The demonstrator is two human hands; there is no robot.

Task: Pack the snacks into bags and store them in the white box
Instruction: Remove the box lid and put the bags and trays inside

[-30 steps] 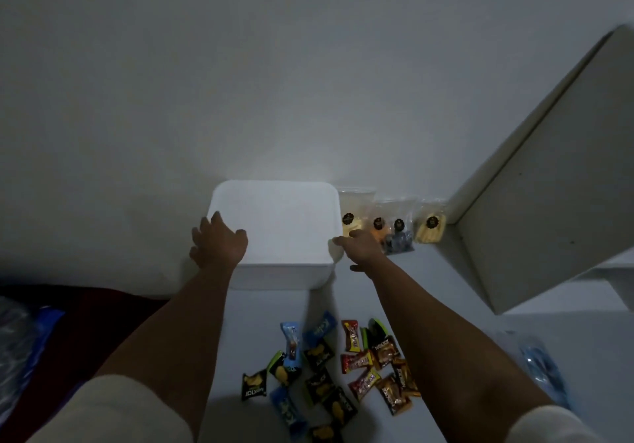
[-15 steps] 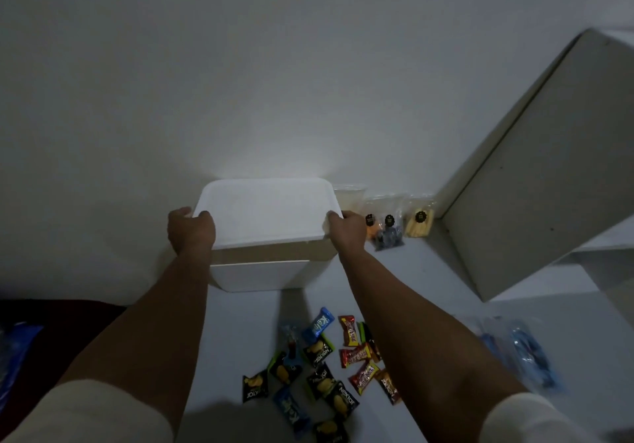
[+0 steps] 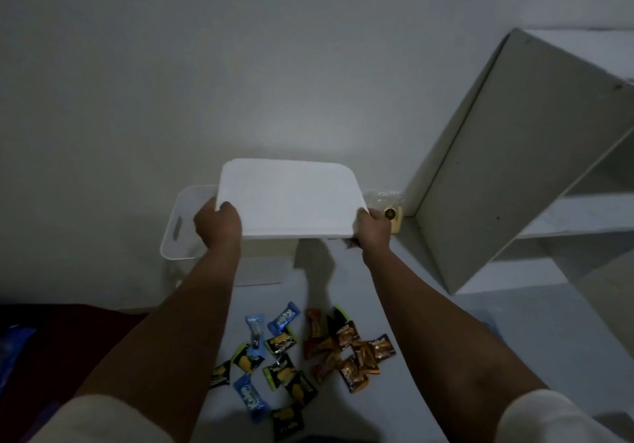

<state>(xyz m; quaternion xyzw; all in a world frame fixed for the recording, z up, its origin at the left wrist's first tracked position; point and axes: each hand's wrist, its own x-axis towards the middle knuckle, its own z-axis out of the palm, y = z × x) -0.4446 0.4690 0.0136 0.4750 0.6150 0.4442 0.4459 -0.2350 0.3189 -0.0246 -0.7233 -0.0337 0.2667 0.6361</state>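
Against the wall stands the white box (image 3: 178,229), uncovered, with a handle slot in its left wall. Its flat white lid (image 3: 291,199) hangs in the air, shifted right of the box. My left hand (image 3: 218,224) grips the lid's near left corner and my right hand (image 3: 372,228) grips its near right corner. Several wrapped snacks (image 3: 298,353), blue, black-and-yellow, red and orange, lie scattered on the white surface between my forearms. A small clear bag with a dark round sticker (image 3: 389,211) peeks out behind my right hand; other bags are hidden by the lid.
A white shelf unit (image 3: 514,168) stands at the right, its side panel close to the lid's right edge. A dark red cloth (image 3: 61,332) lies at the lower left. The grey wall rises right behind the box.
Both hands took hold of the lid at its sides, lifted it off the box and carried it up and to the right. The box now stands uncovered.
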